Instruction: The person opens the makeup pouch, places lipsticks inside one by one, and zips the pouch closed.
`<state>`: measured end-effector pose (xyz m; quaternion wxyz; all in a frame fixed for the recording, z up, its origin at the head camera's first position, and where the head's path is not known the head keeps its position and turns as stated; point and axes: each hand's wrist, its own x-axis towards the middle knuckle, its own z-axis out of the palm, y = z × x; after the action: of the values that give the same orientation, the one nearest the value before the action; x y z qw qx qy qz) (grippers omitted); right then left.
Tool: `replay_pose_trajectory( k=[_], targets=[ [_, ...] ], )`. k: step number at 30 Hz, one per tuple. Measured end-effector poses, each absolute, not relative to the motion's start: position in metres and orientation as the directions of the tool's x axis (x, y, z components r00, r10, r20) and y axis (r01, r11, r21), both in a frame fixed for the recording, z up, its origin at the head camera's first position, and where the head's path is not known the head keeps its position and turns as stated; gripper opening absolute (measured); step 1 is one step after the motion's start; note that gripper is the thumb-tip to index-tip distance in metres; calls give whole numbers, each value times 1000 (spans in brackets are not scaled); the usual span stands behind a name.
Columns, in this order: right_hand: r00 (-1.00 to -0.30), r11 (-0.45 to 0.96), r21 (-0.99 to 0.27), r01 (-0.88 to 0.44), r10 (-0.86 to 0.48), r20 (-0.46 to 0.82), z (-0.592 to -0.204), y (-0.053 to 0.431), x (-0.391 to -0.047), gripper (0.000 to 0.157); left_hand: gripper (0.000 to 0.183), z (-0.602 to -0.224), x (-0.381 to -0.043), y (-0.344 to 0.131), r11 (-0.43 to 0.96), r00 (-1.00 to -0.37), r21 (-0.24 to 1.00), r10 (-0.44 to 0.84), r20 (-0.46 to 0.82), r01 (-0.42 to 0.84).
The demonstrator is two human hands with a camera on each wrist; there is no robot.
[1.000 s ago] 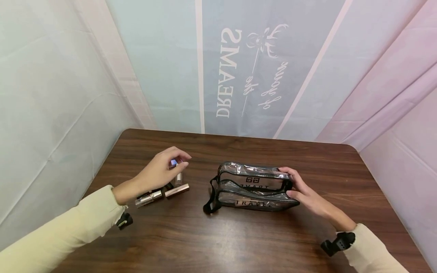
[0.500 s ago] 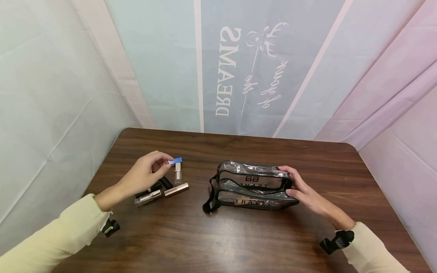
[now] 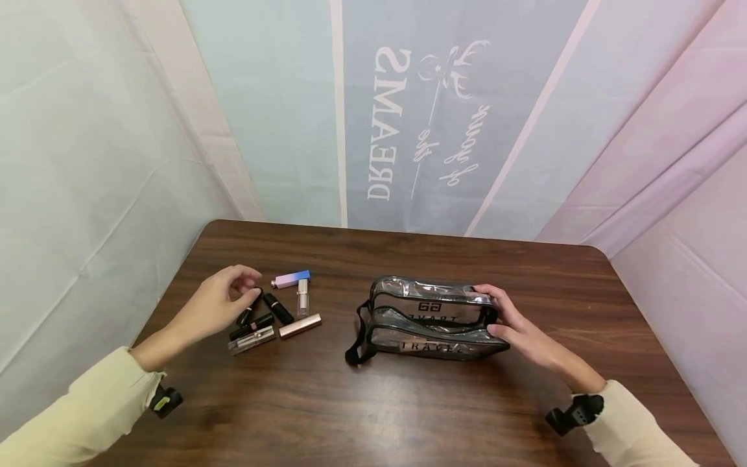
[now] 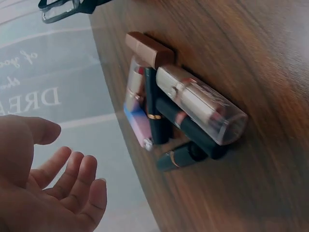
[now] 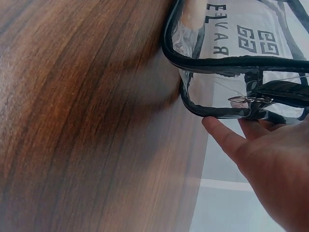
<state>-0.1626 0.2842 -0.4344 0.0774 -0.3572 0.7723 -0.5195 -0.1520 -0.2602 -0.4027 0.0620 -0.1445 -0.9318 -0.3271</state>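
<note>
Left hand (image 3: 216, 301): fingers loosely bent, thumb held apart, nothing in its hold; it hangs beside the near-left part of a group of lipstick tubes. Right hand (image 3: 522, 331): thumb and fingers spread only slightly, gripping the end of a clear bag (image 3: 440, 347).

The bag lies on the wood-grain table (image 3: 373, 415), right of the tubes and well apart from them. Its panels are transparent, edged in black piping and printed with dark "TRAVEL" lettering and a squared emblem; a black strap (image 3: 354, 357) hangs at its left end.

The tubes, seven in all, lie on their sides: a pink-to-blue tube (image 3: 290, 279), farthest from the wearer; a clear-capped pale tube (image 3: 303, 297); a rose-gold tube (image 3: 300, 326); a silvery clear-capped tube (image 3: 251, 340); and three black tubes (image 3: 277, 308). A lettered backdrop (image 3: 280, 117) stands behind.

Compared with half a second earlier, the left hand has drawn back leftward, and the pink-to-blue tube, then partly covered by its fingers, now lies uncovered. Bag and right hand remain in place.
</note>
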Motion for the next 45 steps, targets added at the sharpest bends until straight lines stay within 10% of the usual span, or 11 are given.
replay_pose_trajectory(
  k=[23, 45],
  targets=[
    [-741, 216, -865, -453, -631, 230, -433, 284, -162, 63, 50, -448, -160, -290, 794, -988, 596, 157, -5, 123],
    [-741, 209, -872, -443, -632, 225, -435, 286, -163, 66, 35, -463, -168, -305, 806, -991, 582, 136, -3, 109]
  ],
)
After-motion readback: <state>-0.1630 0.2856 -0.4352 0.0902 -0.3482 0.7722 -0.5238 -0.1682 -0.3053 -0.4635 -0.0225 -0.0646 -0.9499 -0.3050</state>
